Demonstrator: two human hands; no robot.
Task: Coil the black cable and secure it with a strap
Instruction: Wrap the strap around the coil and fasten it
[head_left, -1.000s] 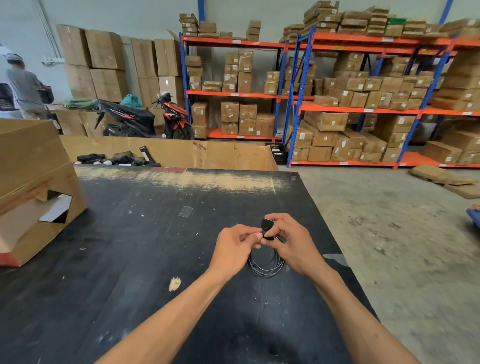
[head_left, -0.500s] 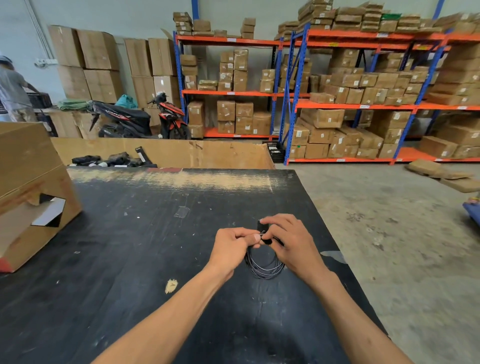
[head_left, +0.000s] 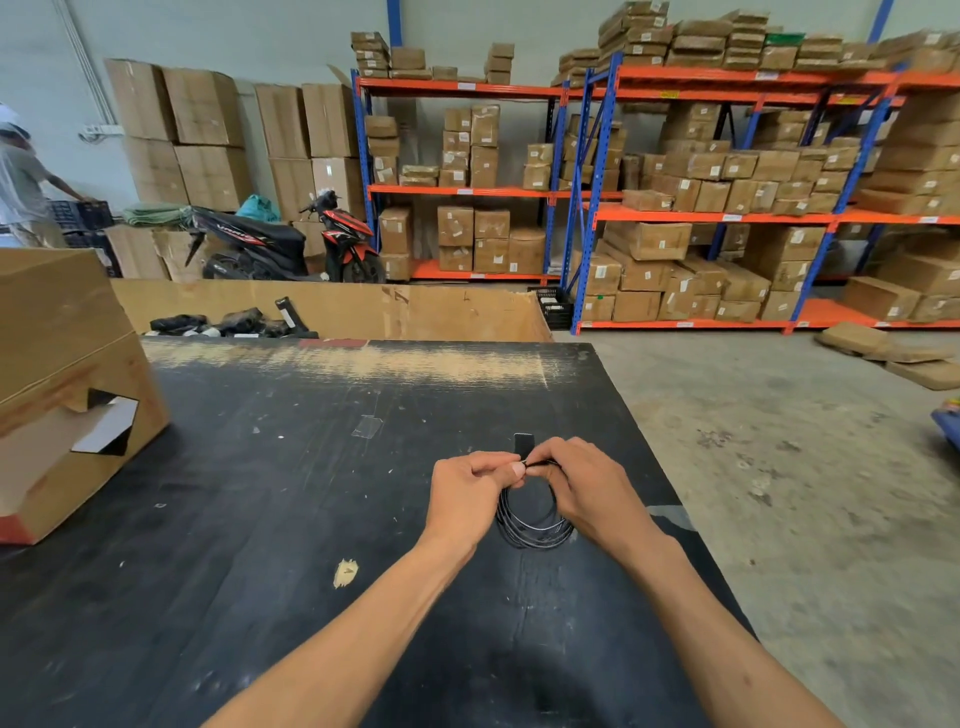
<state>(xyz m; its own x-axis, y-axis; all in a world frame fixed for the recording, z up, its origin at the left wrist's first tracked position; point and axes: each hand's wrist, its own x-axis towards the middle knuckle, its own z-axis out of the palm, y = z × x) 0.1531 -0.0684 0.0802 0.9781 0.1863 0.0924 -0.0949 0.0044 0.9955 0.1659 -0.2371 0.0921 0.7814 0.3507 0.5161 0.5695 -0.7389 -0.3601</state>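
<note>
Cardboard box (head_left: 67, 374) far left of my hands on the black desk (head_left: 260, 519), side hole torn open, contents not visible. My left hand (head_left: 467, 493) and right hand (head_left: 587, 488) meet knuckles up, both pinched shut on top of the coiled black cable (head_left: 530, 525), loops hanging between them. Strap (head_left: 523, 444) end sticks up just beyond my fingertips

— The cable (head_left: 535, 527) and strap (head_left: 523, 443)?
— Both black, on a black tabletop (head_left: 260, 519) worn tan along its far edge.
— The shelving (head_left: 587, 192)?
— Blue uprights, orange beams, brown cartons (head_left: 647, 240).
</note>
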